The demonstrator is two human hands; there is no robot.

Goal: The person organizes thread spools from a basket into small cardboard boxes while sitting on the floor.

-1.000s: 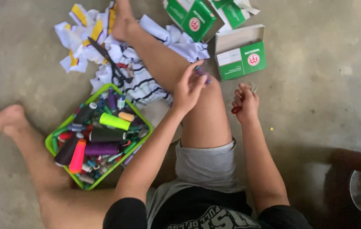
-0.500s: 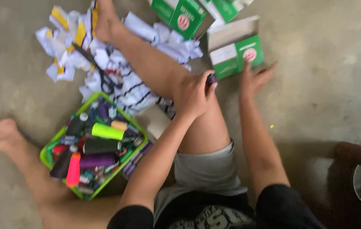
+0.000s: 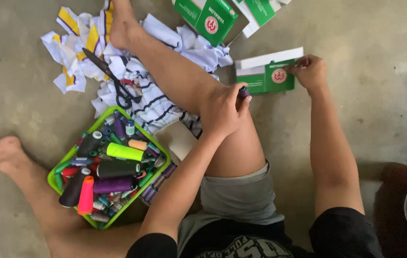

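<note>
The left hand (image 3: 222, 112) rests on the knee, clamped on a dark spool (image 3: 244, 91). At two o'clock from it, the right hand (image 3: 309, 71) pinches the green box (image 3: 265, 76) on the floor (image 3: 356, 119).

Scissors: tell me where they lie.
In the head view, upper left, the scissors lie on the cloth scraps, just above the green basket, beside the outstretched leg.

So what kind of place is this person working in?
Probably a home or small sewing spot, worked on a bare concrete floor: a green basket full of thread spools, scissors on cut cloth scraps, and green boxes nearby.
</note>
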